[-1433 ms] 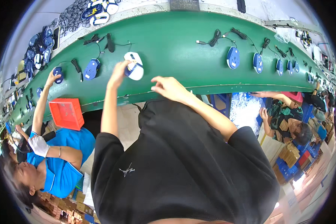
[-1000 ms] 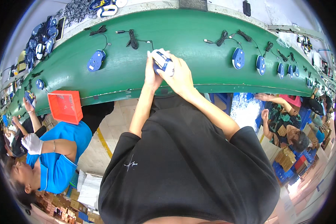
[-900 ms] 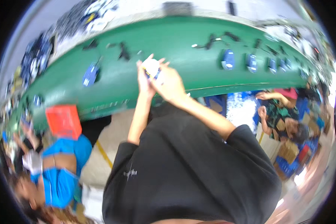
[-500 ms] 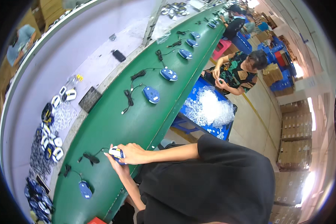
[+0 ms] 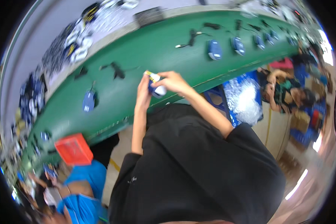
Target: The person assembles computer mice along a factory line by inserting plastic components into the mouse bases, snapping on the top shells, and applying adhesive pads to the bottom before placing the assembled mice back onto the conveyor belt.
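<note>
Left hand: the left hand (image 5: pixel 143 89) is raised over the near edge of the belt, fingers curled against the left side of a small blue-and-white computer mouse (image 5: pixel 156 86), gripping it.
Right hand: the right hand (image 5: pixel 174 81) closes over the same mouse from the right and top, fingers wrapped round it; both hands hold the piece between them.
Held item: the blue-and-white computer mouse sits between the two hands, lifted just above the worktop, with a small yellow-tipped part showing at its upper left end; finer detail is blurred.
Worktop: a long green conveyor belt worktop (image 5: pixel 153 48) curves across the upper picture from lower left to upper right.
On the belt, right: two blue computer mice with cables (image 5: pixel 214 50) lie well apart from the hands, with a black coiled cable (image 5: pixel 192 37) just left of them.
On the belt, left: another blue mouse (image 5: pixel 89 100) lies left of the hands, and a black cable bundle (image 5: pixel 117 70) lies between it and the hands.
Near edge, left: an orange-red plastic crate (image 5: pixel 74 149) stands at the belt's near side.
Neighbours: a person in a blue shirt (image 5: pixel 84 186) is at lower left; another seated person (image 5: pixel 287 93) works at right beside a blue bin of clear plastic bags (image 5: pixel 242 99).
Wearer: a black sleeved shirt (image 5: pixel 190 168) fills the lower centre.
</note>
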`<state>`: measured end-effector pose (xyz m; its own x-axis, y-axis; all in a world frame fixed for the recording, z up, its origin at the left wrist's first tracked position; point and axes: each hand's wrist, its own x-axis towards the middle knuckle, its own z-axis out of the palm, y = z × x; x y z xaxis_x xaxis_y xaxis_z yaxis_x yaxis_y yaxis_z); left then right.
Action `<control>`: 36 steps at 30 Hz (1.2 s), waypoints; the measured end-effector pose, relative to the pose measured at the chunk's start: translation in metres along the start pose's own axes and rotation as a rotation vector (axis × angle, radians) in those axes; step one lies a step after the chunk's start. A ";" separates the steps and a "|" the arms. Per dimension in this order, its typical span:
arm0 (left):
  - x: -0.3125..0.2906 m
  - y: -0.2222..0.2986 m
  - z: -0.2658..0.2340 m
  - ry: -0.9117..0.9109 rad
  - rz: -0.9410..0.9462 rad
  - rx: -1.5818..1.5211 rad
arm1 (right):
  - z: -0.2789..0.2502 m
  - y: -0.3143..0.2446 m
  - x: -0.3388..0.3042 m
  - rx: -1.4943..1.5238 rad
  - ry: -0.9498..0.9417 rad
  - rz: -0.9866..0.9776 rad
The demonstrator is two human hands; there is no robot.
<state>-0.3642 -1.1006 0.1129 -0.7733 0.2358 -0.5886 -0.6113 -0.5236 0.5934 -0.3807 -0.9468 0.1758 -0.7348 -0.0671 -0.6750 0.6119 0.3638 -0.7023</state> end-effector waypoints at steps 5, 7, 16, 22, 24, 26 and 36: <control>-0.017 0.009 -0.008 0.004 0.030 -0.048 | 0.011 -0.008 -0.009 0.011 -0.002 -0.034; -0.024 0.014 -0.021 -0.036 0.031 -0.045 | 0.008 -0.002 -0.003 0.202 -0.021 -0.003; -0.032 0.020 -0.028 -0.188 0.117 -0.475 | 0.011 0.056 0.040 -0.775 0.582 -0.534; -0.030 0.007 -0.028 0.269 0.309 -0.040 | 0.065 -0.015 0.002 -0.298 0.064 -0.674; -0.028 0.002 -0.033 0.314 0.337 -0.009 | 0.067 -0.010 0.015 -0.321 0.034 -0.743; -0.029 -0.003 -0.032 0.334 0.440 0.122 | 0.064 -0.006 0.020 -0.282 -0.016 -0.642; -0.023 -0.008 -0.025 0.616 0.395 0.479 | 0.094 0.007 0.019 -0.526 0.210 -0.854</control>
<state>-0.3369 -1.1222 0.1078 -0.7998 -0.4468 -0.4009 -0.4295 -0.0406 0.9022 -0.3632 -1.0334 0.1366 -0.9326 -0.3490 0.0925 -0.3081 0.6356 -0.7079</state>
